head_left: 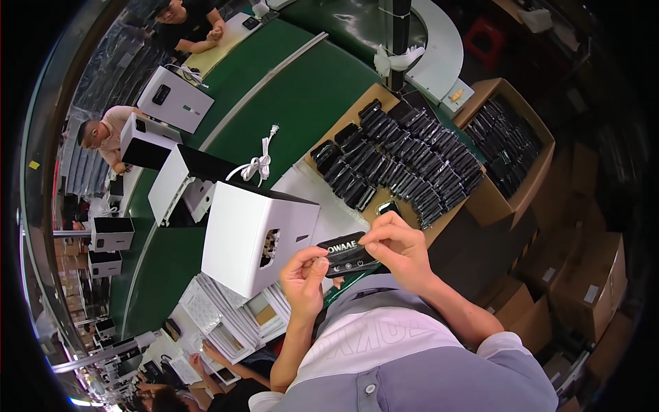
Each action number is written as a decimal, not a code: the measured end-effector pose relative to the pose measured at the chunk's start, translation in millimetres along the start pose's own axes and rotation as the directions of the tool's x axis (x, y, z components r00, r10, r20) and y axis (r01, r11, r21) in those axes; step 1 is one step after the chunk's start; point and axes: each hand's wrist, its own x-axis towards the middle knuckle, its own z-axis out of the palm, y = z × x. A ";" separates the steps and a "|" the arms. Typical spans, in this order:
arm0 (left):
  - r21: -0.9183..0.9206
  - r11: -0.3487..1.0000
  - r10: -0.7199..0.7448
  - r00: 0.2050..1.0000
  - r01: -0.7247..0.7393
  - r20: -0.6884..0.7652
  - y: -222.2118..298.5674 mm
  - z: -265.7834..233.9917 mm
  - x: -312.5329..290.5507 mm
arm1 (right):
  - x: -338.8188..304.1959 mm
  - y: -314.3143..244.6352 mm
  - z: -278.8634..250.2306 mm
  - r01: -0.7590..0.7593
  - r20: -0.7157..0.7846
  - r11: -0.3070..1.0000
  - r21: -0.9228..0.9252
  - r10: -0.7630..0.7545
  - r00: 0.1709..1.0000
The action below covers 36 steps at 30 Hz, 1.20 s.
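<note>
In front of my body I hold a small black control panel point(347, 257) with rounded corners, pale lettering and a row of icons. My left hand point(303, 280) pinches its left end between thumb and fingers. At its upper right edge, my right hand point(400, 248) is closed in a pinch too. Just left of my hands stands a white box-shaped appliance housing point(233, 237) with a dark top. An oval cutout point(270, 248) in its side shows parts inside. Beyond my right hand, rows of similar black panels point(405, 154) lie on a cardboard sheet point(449, 218).
An open carton point(504, 147) of black panels stands at the right, with brown boxes point(583, 281) below. More white housings point(177, 101) line the green conveyor point(254, 89). A coiled white cord point(257, 166) lies behind the nearest housing. Co-workers point(106, 137) sit across the line; others work at lower left.
</note>
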 end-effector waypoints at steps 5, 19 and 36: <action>-0.068 0.998 0.004 1.000 -0.005 -0.011 0.3 1.8 0.6 | -2.5 -13.6 -9.1 0.195 0.114 0.927 -0.320 -0.167 0.979; 0.782 0.461 0.486 0.857 -0.419 0.173 -3.2 9.6 -4.9 | -16.5 -4.5 10.1 -0.385 0.069 0.887 0.256 0.380 0.922; 0.907 -0.200 0.530 0.738 -0.371 0.419 121.5 -83.1 54.8 | 19.3 64.4 -17.9 -0.323 0.124 0.919 0.226 0.302 0.945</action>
